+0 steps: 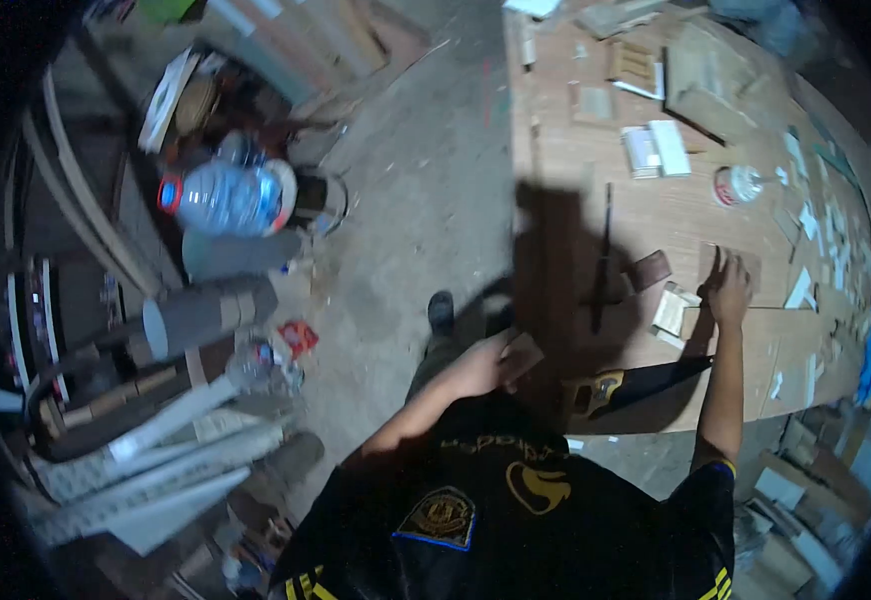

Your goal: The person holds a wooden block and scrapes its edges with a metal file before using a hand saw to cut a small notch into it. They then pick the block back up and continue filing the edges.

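My left hand (484, 366) is closed around a small flat pale piece of wood (523, 356), held beside the table's near left edge. Out over the table, my right hand (730, 292) has its fingers bent down on a small flat brown wooden board (749, 264). Just left of that hand lie a pale small wooden frame-like piece (672, 311) and a reddish-brown block (649, 269). Closer to my body, a handsaw (646, 388) with a yellow and black handle lies across the table edge. A long thin dark strip (604, 255) is in my shadow.
The wooden table (556, 150) also bears a white tub (737, 186), a white box-like piece (656, 149), a large wooden box (713, 80) and several scraps at right. Across the concrete floor (396, 200) stand a big water bottle (226, 198) and stacked boards (166, 480).
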Motion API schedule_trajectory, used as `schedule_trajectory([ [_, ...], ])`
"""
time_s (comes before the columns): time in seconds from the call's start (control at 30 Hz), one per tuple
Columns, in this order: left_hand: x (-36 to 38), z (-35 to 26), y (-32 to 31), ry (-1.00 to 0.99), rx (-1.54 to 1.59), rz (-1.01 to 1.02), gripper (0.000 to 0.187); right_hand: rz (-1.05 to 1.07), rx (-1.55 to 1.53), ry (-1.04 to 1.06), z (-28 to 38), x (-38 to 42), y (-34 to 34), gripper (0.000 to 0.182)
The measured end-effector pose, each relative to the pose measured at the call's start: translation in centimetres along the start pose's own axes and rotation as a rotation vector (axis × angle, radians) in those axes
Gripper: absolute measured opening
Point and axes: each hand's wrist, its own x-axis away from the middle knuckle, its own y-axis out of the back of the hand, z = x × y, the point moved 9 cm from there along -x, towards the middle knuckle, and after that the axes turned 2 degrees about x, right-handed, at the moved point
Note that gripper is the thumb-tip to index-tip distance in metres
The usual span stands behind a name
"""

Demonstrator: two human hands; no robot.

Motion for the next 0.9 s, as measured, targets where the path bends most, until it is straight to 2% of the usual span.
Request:
schedule_trajectory([
  [0.03,0.4,0.5,-0.2,-0.100,0.059,-0.014,0.026,-0.033,-0.067,0.036,1.3,0.9,1.4,0.065],
  [0.07,0.4,1.7,-0.2,-0.091,0.084,-0.033,0.026,-0.068,-0.131,0.061,2.3,2.0,3.0,0.064],
  [0.1,0.3,2.6,-0.5,-0.046,-0.019,-0.025,0.026,-0.053,-0.124,0.084,3.3,3.4,3.4,0.064],
  [0.13,0.2,3.5,-0.9,-0.005,-0.124,-0.011,0.027,-0.107,-0.279,0.103,4.0,4.7,4.6,0.059],
  [0.17,-0.2,5.4,-1.7,-0.068,-0.037,0.041,0.028,-0.164,-0.440,0.119,4.9,5.9,5.7,0.054],
  [0.3,1.3,6.0,-1.5,-0.152,-0.104,-0.032,0.028,-0.110,-0.559,0.064,9.5,11.6,9.1,0.043],
  [0.37,3.2,2.4,-1.2,-0.313,-0.203,-0.017,0.027,0.007,-0.774,-0.034,11.4,14.0,8.7,0.038],
  [0.5,3.9,5.0,-1.0,-0.287,-0.204,-0.123,0.025,0.222,-0.986,0.107,19.7,18.2,9.7,0.024],
  [0.57,4.8,5.9,-1.6,-0.053,-0.150,-0.005,0.024,0.370,-1.014,0.211,24.6,20.3,11.2,0.021],
  [0.6,4.7,7.6,-2.2,-0.058,-0.139,-0.004,0.024,0.445,-0.999,0.269,26.8,21.2,12.2,0.021],
  [0.67,5.2,7.7,-3.2,-0.529,-0.280,-0.117,0.024,0.590,-1.009,0.342,30.1,22.7,12.8,0.023],
  [0.7,5.9,7.1,-3.0,-0.534,-0.273,-0.118,0.024,0.566,-0.960,0.426,31.3,23.1,13.4,0.022],
  [0.73,6.7,6.6,-2.6,-0.394,-0.150,-0.042,0.026,0.544,-0.910,0.511,32.6,23.5,14.1,0.021],
  [0.77,7.6,6.6,-2.4,-0.252,-0.025,0.033,0.028,0.542,-0.917,0.497,33.5,23.8,14.4,0.017],
  [0.9,10.9,7.3,-1.8,-0.180,0.088,0.057,0.022,0.584,-0.899,0.517,35.5,25.4,13.1,0.014],
])
